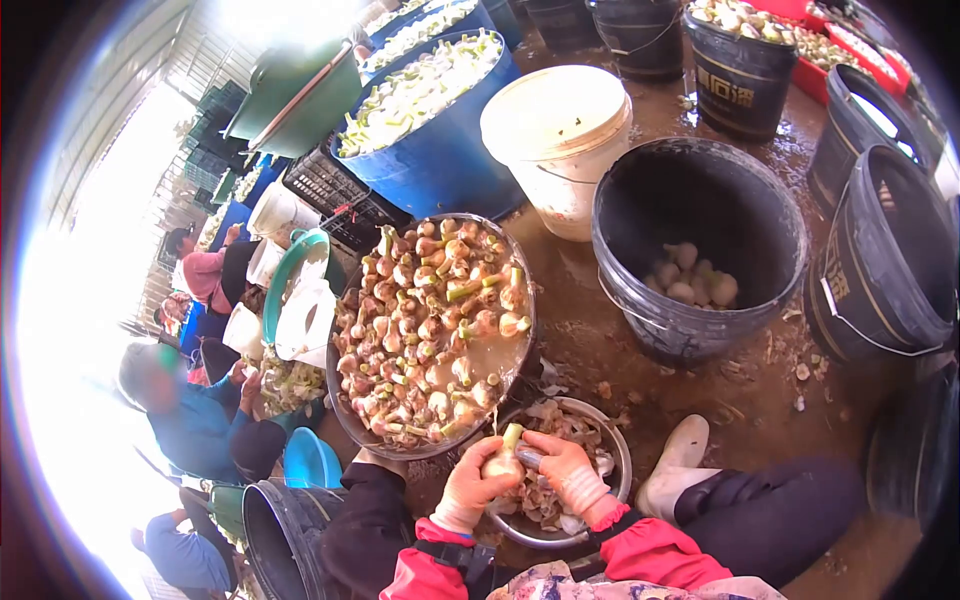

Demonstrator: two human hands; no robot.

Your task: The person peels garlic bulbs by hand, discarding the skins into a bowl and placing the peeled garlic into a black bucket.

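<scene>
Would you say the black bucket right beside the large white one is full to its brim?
No, the pale bulbs lie only low inside the black bucket.

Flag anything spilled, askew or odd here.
Small pale scraps lie loose on the wet brown floor beside the large round black plastic bucket holding pale bulbs: odd because they're outside any container, likely spillage. Lens distortion leaves tilt unclear.

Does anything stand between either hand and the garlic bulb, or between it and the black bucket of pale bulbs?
Nothing visible: the left hand grips the bulb, the right hand is beside it. Toward the bucket, only the rim of the metal bowl and the bucket's near wall seem to intervene.
</scene>
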